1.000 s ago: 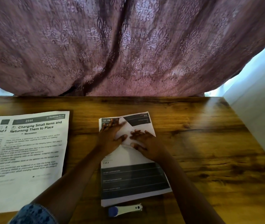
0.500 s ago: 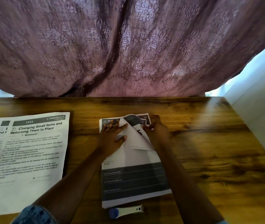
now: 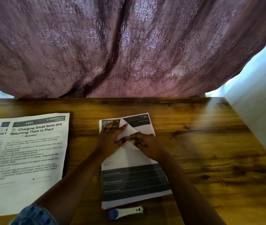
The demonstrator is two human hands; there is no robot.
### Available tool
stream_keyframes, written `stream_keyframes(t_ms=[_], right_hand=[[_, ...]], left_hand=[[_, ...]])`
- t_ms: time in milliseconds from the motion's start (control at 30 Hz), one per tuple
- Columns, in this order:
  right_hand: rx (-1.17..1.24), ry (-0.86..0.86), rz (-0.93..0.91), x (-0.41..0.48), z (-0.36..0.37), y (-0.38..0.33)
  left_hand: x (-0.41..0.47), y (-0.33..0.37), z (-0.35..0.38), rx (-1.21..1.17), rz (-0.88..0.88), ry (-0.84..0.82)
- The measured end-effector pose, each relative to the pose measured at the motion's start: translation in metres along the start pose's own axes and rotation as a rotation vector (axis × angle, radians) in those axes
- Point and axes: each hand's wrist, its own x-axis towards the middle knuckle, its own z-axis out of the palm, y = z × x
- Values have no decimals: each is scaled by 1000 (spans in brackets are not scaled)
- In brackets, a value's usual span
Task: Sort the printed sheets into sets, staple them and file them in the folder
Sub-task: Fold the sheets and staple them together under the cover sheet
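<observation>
Centrally, a printed set (image 3: 134,181) is lying on the bench (image 3: 202,143), its top sheet's upper corner (image 3: 128,130) folded back. On the fold the left hand (image 3: 111,140), fingers spread flat, and the right hand (image 3: 148,143), fingertips down, are pressing, fingertips touching. Just below the set a stapler (image 3: 125,211) is lying; loose sheets (image 3: 31,151) are lying at left of frame
</observation>
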Motion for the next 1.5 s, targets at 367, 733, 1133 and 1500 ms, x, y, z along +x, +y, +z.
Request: stream_keyframes(t_ms=[367, 733, 1133, 1500], right_hand=[[-371, 122, 240, 33, -14, 38], [-351, 60, 81, -1, 3, -7], [-284, 132, 282, 34, -20, 18], [-9, 406, 420, 22, -13, 8]], left_hand=[[-1, 1, -2, 63, -19, -35], [-9, 5, -5, -502, -130, 115], [-1, -6, 3, 21, 19, 9], [-2, -1, 0, 71, 1, -20]])
